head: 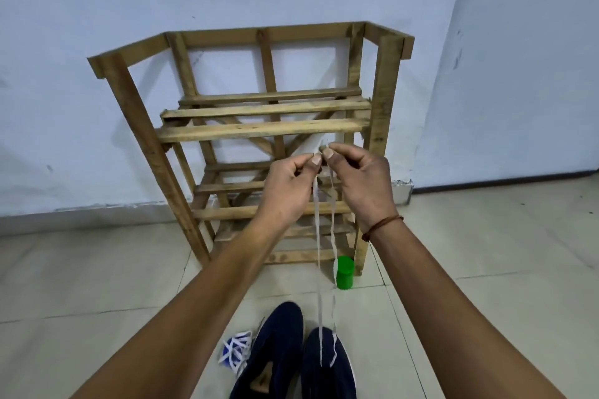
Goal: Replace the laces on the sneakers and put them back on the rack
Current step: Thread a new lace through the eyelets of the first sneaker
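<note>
Left hand [288, 185] and right hand [359, 178] raised together, each pinching the upper end of a white lace [319, 253] between thumb and forefinger. Two strands hang down to the right-side navy sneaker [327, 366]; second sneaker [275, 350] touching beside it on the floor. Loose laces [236, 350] just left. Wooden rack [259, 133] stands behind, green container [344, 272] at its foot

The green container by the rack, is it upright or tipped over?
Upright: the green container stands on its base on the floor beside the rack.
</note>
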